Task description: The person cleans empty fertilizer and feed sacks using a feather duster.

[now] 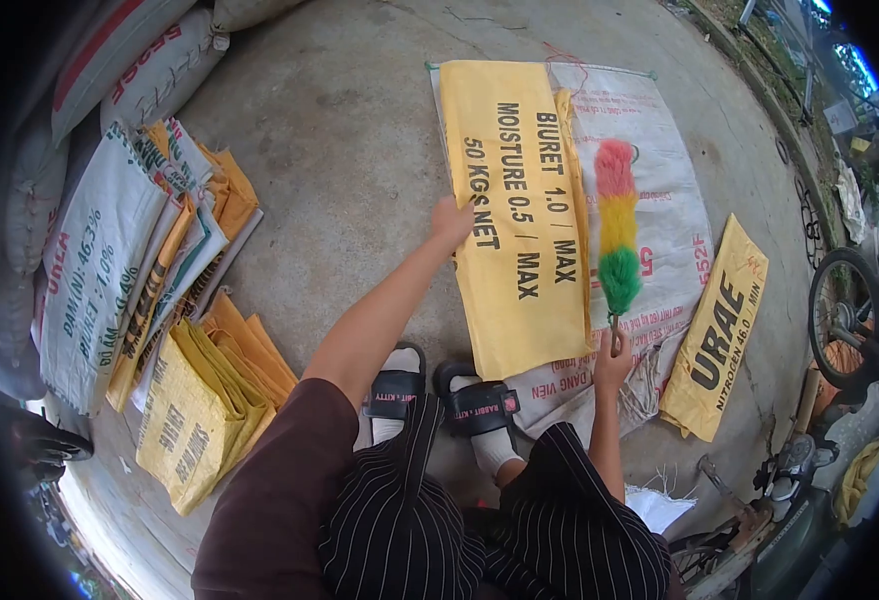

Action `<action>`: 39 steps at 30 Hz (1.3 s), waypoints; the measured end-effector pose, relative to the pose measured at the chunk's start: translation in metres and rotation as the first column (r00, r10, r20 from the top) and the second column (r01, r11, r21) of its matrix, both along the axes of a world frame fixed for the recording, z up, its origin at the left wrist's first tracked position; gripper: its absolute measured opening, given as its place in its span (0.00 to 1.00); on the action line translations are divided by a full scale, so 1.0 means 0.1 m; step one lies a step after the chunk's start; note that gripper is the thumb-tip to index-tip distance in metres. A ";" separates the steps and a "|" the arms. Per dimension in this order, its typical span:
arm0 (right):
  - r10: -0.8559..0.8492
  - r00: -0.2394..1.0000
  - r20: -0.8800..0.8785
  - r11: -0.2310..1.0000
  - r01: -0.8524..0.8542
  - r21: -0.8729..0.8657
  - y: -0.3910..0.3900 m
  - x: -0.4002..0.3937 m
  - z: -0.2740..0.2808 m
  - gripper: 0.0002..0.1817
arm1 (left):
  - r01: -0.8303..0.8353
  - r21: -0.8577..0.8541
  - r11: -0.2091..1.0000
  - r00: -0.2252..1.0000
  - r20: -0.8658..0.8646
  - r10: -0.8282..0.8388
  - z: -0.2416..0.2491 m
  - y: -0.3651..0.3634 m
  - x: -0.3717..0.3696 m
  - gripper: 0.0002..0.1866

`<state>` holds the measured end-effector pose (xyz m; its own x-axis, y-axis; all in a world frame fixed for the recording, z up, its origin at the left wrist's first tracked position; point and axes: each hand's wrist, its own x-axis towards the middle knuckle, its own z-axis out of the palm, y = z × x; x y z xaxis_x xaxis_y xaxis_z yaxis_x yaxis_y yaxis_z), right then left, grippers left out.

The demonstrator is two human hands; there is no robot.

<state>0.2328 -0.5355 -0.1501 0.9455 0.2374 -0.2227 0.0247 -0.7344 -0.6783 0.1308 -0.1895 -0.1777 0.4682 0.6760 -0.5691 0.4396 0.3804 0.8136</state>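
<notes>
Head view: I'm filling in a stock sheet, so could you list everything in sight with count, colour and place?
ground: one stretch, grey, throughout
flat white sack: at least one, white with red print, ahead
flat yellow sack: at least one, yellow, over the white
duster: one, pink-yellow-green, right hand
URAE sack: one, yellow, right
stacked sacks: several, white and yellow, left
filled sacks: several, white, upper left
clutter: uncountable, mixed, right edge
sandals: two, black, on feet
striped trousers: one pair, black, bottom
sleeve: one, brown, left arm
left hand: one, bare, flat yellow sack's left edge
right hand: one, bare, duster's handle
</notes>
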 end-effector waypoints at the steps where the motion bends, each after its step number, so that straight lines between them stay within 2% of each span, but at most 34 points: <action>1: -0.039 0.999 -0.036 0.999 0.039 0.007 -0.06 -0.04 0.03 0.21 | -0.025 0.206 0.978 1.000 -0.004 0.027 0.29 -0.05 -0.03 0.15; 2: -0.024 0.999 -0.048 1.000 0.025 0.017 -0.13 -0.07 -0.04 0.21 | -0.049 0.405 0.913 0.998 -0.006 0.056 0.52 -0.09 -0.05 0.14; 3: 0.014 0.994 0.109 0.991 -0.029 0.132 -0.20 -0.10 -0.16 0.21 | -0.186 0.433 0.882 0.978 0.167 0.124 0.67 -0.09 -0.06 0.12; 4: 0.035 0.963 0.267 0.965 -0.102 0.240 -0.24 -0.14 -0.21 0.20 | -0.203 0.447 0.871 0.976 0.160 0.145 0.89 -0.09 -0.11 0.12; 6: 0.057 0.973 0.224 0.955 -0.119 0.273 -0.28 -0.23 -0.28 0.23 | -0.360 0.472 0.805 0.923 0.304 0.234 1.36 -0.08 -0.28 0.11; 7: 0.062 0.981 0.185 0.950 -0.115 0.291 -0.24 -0.30 -0.25 0.25 | -0.388 0.485 0.784 0.916 0.301 0.266 1.59 -0.07 -0.40 0.11; 8: 0.102 0.978 0.180 0.940 -0.154 0.304 -0.21 -0.36 -0.21 0.25 | -0.484 0.464 0.742 0.860 0.409 0.305 1.81 -0.07 -0.54 0.11; 9: 0.191 0.924 -0.331 0.785 0.059 0.617 -0.17 -0.44 -0.09 0.29 | -0.573 0.436 0.694 0.792 0.512 0.333 1.99 -0.08 -0.70 0.11; 10: 0.403 0.594 -0.696 0.601 0.402 0.691 -0.06 -0.51 -0.01 0.32 | -0.599 0.450 0.662 0.781 0.511 0.359 2.13 -0.12 -0.85 0.11; 11: 0.525 0.504 -0.686 0.547 0.418 0.726 0.18 -0.59 0.06 0.36 | -0.691 0.373 0.619 0.677 0.635 0.373 2.25 -0.20 -0.99 0.11; 12: 0.555 0.476 -0.682 0.553 0.401 0.730 0.45 -0.68 0.14 0.36 | -0.767 0.283 0.575 0.555 0.743 0.374 2.34 -0.28 -1.16 0.12; 14: 0.483 0.500 -0.719 0.611 0.396 0.685 1.15 -0.99 0.70 0.35 | -0.782 0.341 0.522 0.566 0.739 0.364 2.47 -0.50 -1.51 0.12; 15: 0.540 0.456 -0.707 0.625 0.346 0.700 1.50 -1.17 0.85 0.35 | -0.821 0.354 0.447 0.536 0.748 0.392 2.59 -0.56 -1.89 0.12; 17: 0.745 0.264 -0.613 0.545 0.289 0.787 1.90 -1.23 1.04 0.32 | -0.868 0.241 0.433 0.415 0.831 0.369 2.67 -0.68 -2.14 0.13; 18: 0.755 0.247 -0.608 0.548 0.273 0.791 2.04 -1.32 1.18 0.32 | -0.879 0.241 0.410 0.404 0.834 0.375 2.70 -0.70 -2.27 0.13; 20: 0.737 0.277 -0.617 0.624 0.072 0.778 2.38 -1.69 1.50 0.23 | -0.911 0.122 0.395 0.294 0.863 0.411 2.82 -0.72 -2.73 0.14; 21: 0.732 0.227 -0.642 0.658 0.006 0.753 2.53 -1.79 1.58 0.14 | -0.929 0.064 0.365 0.219 0.888 0.403 2.90 -0.72 -2.95 0.13; 22: 0.745 0.205 -0.634 0.651 -0.017 0.759 2.66 -1.94 1.73 0.14 | -0.938 0.027 0.346 0.178 0.892 0.415 3.00 -0.76 -3.20 0.13; 23: 0.793 0.201 -0.576 0.606 -0.154 0.780 2.75 -2.09 1.95 0.12 | -0.944 -0.011 0.330 0.138 0.894 0.426 3.09 -0.81 -3.46 0.13; 24: 0.837 0.190 -0.513 0.547 -0.290 0.785 2.83 -2.24 2.19 0.11 | -0.960 0.042 0.278 0.157 0.901 0.405 3.12 -0.86 -3.73 0.13; 26: 0.857 0.131 -0.499 0.512 -0.334 0.792 2.93 -2.58 2.74 0.12 | -0.974 0.161 0.162 0.206 0.927 0.313 3.26 -0.97 -4.22 0.14; 27: 0.886 0.139 -0.443 0.458 -0.413 0.787 2.97 -2.77 2.99 0.13 | -0.969 0.216 0.118 0.241 0.928 0.284 3.35 -1.02 -4.47 0.16; 28: 0.911 0.141 -0.387 0.404 -0.488 0.774 3.01 -2.96 3.21 0.13 | -0.982 0.162 0.101 0.186 0.933 0.309 3.53 -1.08 -4.67 0.16; 29: 0.931 0.121 -0.344 0.354 -0.520 0.777 3.09 -3.13 3.39 0.14 | -0.990 0.108 0.088 0.132 0.933 0.335 3.68 -1.12 -4.89 0.17; 31: 0.966 0.094 -0.241 0.252 -0.565 0.786 3.28 -3.49 3.67 0.16 | -0.981 -0.133 0.141 -0.081 0.942 0.327 3.76 -1.05 -5.55 0.20; 33: 0.982 0.072 -0.175 0.184 -0.580 0.794 3.39 -3.86 3.91 0.16 | -0.976 -0.210 0.049 -0.179 0.916 0.359 3.78 -0.95 -6.22 0.18; 34: 0.994 0.029 -0.101 0.099 -0.595 0.797 3.41 -4.07 4.04 0.16 | -0.977 -0.209 0.035 -0.184 0.919 0.348 3.77 -0.94 -6.52 0.18; 35: 0.999 -0.017 -0.027 0.011 -0.605 0.796 3.41 -4.26 4.13 0.15 | -0.979 -0.187 0.077 -0.161 0.952 0.261 3.77 -0.95 -6.81 0.17; 36: 0.999 -0.035 -0.024 -0.001 -0.604 0.797 3.38 -4.40 4.18 0.15 | -0.980 -0.160 0.117 -0.138 0.974 0.178 3.77 -1.01 -7.02 0.16; 37: 0.993 -0.112 0.042 -0.102 -0.608 0.787 3.35 -4.52 4.21 0.16 | -0.982 -0.160 0.102 -0.140 0.974 0.178 3.79 -1.11 -7.15 0.16; 38: 0.977 -0.186 0.108 -0.200 -0.606 0.770 3.33 -4.63 4.22 0.17 | -0.988 -0.156 -0.008 -0.155 0.973 0.172 3.80 -1.18 -7.27 0.19; 39: 0.975 -0.196 0.105 -0.205 -0.605 0.769 3.31 -4.72 4.19 0.17 | -0.982 -0.151 -0.117 -0.169 0.972 0.166 3.79 -1.24 -7.35 0.23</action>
<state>-0.2394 -0.2045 0.2687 -0.5008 0.8538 0.1421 -0.0841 0.1154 -0.9898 -0.6044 -0.3133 0.2015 -0.7933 0.5556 0.2490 -0.3754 -0.7684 0.5184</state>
